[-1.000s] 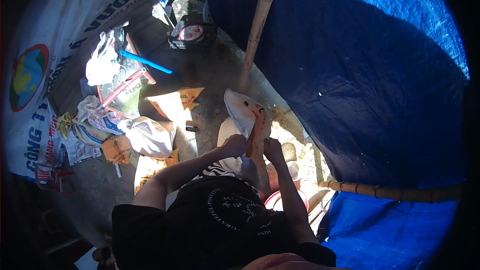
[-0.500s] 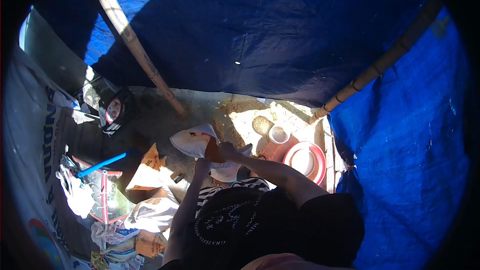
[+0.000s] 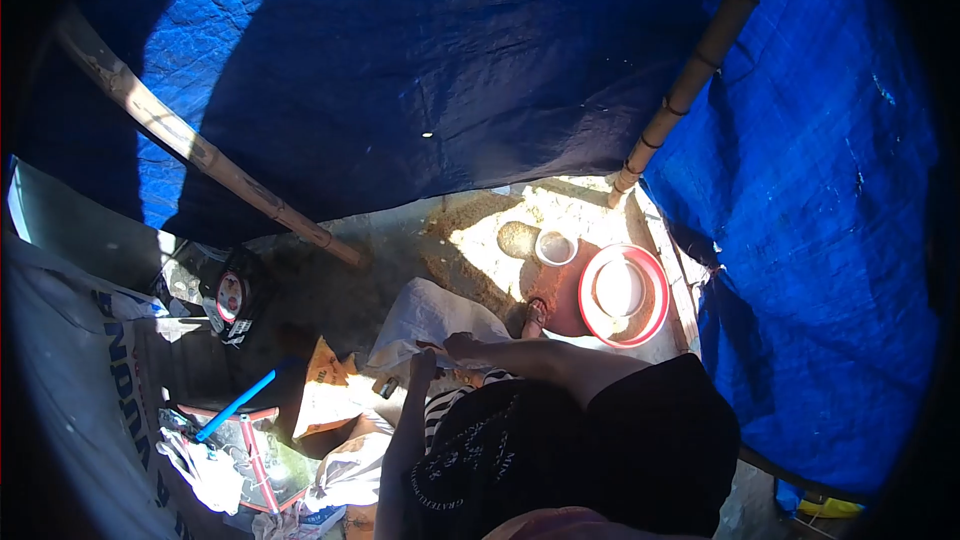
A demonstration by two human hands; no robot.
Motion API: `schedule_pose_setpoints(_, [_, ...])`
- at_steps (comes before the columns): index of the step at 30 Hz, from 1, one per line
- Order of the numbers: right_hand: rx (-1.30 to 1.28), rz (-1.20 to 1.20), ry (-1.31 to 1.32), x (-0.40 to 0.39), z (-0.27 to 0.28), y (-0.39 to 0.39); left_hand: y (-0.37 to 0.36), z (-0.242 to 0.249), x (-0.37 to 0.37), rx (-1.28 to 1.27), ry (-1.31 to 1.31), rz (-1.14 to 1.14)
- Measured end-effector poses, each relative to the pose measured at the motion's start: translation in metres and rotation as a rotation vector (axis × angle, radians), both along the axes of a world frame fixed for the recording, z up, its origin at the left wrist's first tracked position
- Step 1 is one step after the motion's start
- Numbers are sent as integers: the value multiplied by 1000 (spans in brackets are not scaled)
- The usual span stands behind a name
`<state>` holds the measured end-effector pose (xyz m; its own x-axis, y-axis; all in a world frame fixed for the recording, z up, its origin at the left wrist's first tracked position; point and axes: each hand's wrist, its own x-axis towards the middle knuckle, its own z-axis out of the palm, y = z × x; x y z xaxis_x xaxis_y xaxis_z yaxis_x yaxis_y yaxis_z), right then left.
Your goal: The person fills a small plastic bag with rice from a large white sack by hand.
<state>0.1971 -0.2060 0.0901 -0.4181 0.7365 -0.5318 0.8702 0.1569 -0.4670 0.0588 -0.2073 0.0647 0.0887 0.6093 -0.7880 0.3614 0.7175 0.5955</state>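
A pale woven sack (image 3: 430,315) lies in front of my body, spread out toward the upper side. My left hand (image 3: 423,364) is at the sack's near edge, its fingers too small and dark to make out. Just to its right, my right hand (image 3: 460,345) is closed on the same edge of the sack. A small orange-brown patch shows between the two hands. Striped cloth lies below them, by my dark shirt.
A red-rimmed basin (image 3: 663,305) and a white bowl (image 3: 556,247) stand right, near my sandalled foot (image 3: 537,314). Bamboo poles (image 3: 215,162) slant before a blue tarp (image 3: 480,70). Left are an orange-and-white sack (image 3: 323,395), a blue stick (image 3: 236,406) and a red-framed panel (image 3: 258,465).
The view has turned and shifted. The sack, earlier raised and bunched with its brown part showing, now lies more spread out, with its pale side showing. Both hands remain close together at it.
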Motion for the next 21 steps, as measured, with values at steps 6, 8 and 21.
schedule_pose_setpoints(6, [17, -64, 28, -2, 12, 2, 13, 56, 35, -203, -115, 225])
schedule_pose_setpoints(8, [12, -172, 97, -2, 10, -2, 0, -7, 32, -160, -67, 223])
schedule_pose_setpoints(21, [-27, 80, -87, 90, -37, -28, -1, -26, -18, -184, -144, 511])
